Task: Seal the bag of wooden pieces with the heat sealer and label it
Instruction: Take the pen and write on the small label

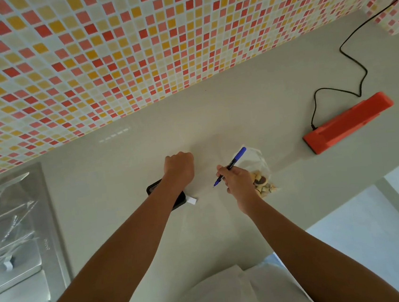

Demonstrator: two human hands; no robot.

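Pale grey counter (112,174) against a mosaic wall (110,61) of orange, yellow, pink and cream tiles. At the far left there's a steel sink (50,215) with some crinkly clear plastic (8,212) lying on its drainboard.

The orange sealer (348,120) sits far right on the counter, lid down, well apart from everything else. Its black cord (357,65) loops back toward the wall and runs out of the top right corner.

The bag (254,156) is clear and lies flat on the counter just right of the right hand (240,183), with the wooden pieces (266,189) bunched at its near end. That hand covers part of the bag and pinches a blue pen (232,166), tip pointing down and left, just off the counter.

The left hand (179,167) is curled into a fist resting on the counter. Its fingers are tucked under, so I can't tell if anything's in there. The forearm crosses over a black thing (154,187), maybe a holder of some sort, mostly hidden. A small white label (192,200) pokes out at its near right end.

There's something stamped on the sink rim and some print on the pen, both way too small to read. The label looks blank from here. White clothing (221,296) fills the bottom edge.
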